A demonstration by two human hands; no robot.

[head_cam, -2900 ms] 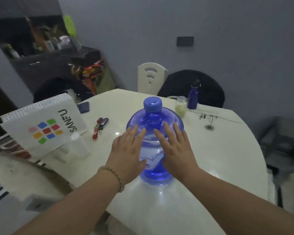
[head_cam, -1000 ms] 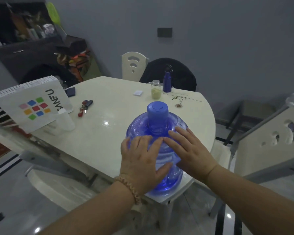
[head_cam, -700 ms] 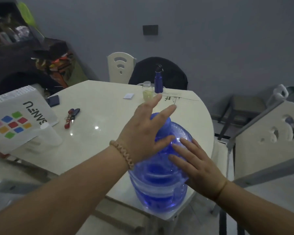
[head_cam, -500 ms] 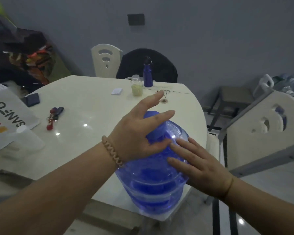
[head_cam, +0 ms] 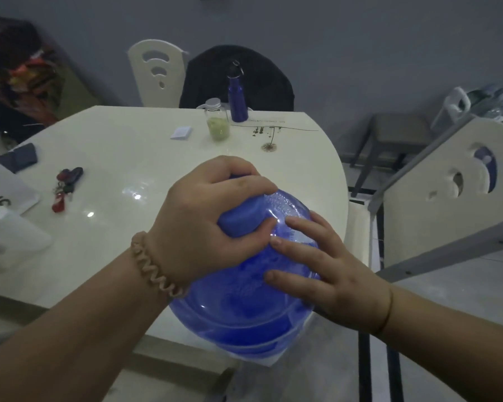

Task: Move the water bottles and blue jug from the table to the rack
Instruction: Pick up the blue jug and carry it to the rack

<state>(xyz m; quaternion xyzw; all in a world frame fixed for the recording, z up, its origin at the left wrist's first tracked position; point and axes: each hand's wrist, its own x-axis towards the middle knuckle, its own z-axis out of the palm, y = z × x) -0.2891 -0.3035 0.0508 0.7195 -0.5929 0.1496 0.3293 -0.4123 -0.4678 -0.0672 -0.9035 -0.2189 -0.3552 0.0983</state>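
Gripping the capped neck of the blue jug (head_cam: 244,314) in a curled left hand (head_cam: 204,227), a person braces its shoulder with a flat, spread right hand (head_cam: 331,277). At the near edge of the glossy cream table (head_cam: 128,158), the jug could slip from so small a hold and topple. Keys (head_cam: 66,187), a jar (head_cam: 217,123) and a blue bottle (head_cam: 237,100) lie beyond, in a dim grey-walled room.

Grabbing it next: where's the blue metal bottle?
Head view: blue metal bottle stands at the table's far edge, just right of the glass jar.
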